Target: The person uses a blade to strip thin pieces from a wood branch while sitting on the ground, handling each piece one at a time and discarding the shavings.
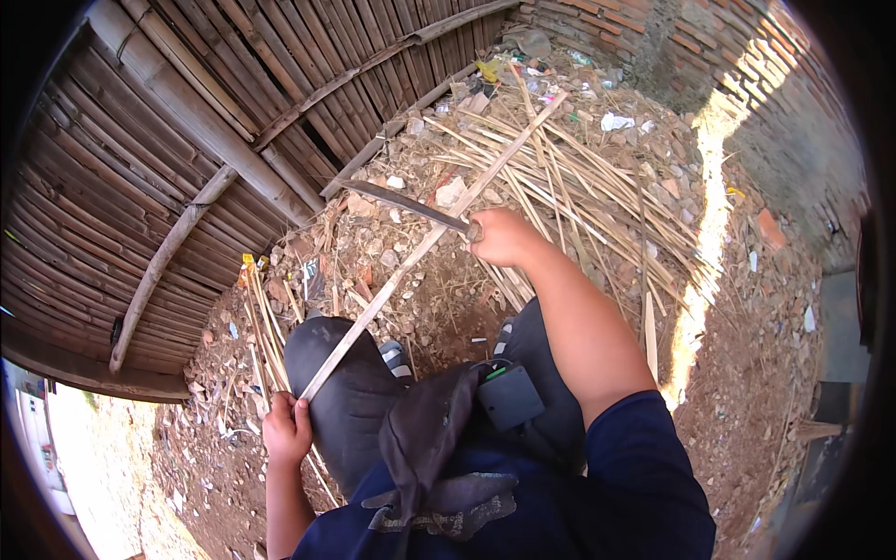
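Observation:
My left hand (287, 430) grips the near end of a long, pale bamboo strip (381, 304) beside my left knee. The strip slants up and away to the right, over my thigh and the rubble. In my right hand (505, 239) is the handle of a machete (401, 200), its dark blade pointing left. The blade crosses the strip around its middle; whether the two touch I cannot tell. Beyond my right hand lies a loose pile of bamboo strips (597, 210). More thin strips (265, 327) lean beside my left knee.
A bamboo slat wall (215, 131) rises on the left, and a brick wall (621, 28) stands at the back. Stones and litter cover the dirt ground (439, 289). A dark box (511, 398) rests on my lap. Sunlight falls in a strip (714, 187) on the right.

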{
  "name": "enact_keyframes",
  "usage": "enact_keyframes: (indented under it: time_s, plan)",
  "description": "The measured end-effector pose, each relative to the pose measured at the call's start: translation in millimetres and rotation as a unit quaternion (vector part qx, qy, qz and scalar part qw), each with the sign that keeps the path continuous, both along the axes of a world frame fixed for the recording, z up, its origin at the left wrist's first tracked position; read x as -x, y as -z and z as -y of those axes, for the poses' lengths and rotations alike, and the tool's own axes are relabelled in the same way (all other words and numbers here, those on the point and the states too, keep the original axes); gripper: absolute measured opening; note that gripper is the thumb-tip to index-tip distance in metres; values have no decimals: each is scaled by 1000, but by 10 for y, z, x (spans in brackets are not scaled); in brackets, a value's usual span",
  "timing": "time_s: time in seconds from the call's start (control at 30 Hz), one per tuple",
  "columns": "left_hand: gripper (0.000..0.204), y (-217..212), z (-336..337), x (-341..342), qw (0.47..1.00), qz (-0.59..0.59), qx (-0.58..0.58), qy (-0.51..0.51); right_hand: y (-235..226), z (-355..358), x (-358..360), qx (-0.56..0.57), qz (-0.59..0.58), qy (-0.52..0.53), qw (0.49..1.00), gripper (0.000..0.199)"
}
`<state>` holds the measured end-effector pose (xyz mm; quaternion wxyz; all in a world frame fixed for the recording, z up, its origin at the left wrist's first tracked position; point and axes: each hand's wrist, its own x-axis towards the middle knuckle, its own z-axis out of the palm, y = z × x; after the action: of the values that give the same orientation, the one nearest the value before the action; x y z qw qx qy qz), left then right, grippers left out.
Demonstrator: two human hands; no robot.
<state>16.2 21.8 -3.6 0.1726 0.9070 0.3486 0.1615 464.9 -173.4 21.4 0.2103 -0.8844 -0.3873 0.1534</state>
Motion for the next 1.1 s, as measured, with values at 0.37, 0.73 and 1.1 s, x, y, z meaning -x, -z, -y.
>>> enact_keyframes:
  time_s: [0.37, 0.73, 1.1]
  plan:
    - [25, 72, -11, 39, 999, 45, 27, 12, -76, 99, -172, -19, -37, 33, 999, 46]
    - [27, 147, 89, 243, 999, 27, 29, 9, -288, 45, 219, 36, -28, -116, 992, 34]
    - [36, -80, 161, 353, 985, -55, 161, 8, -323, 67, 257, 14, -44, -102, 994, 50]
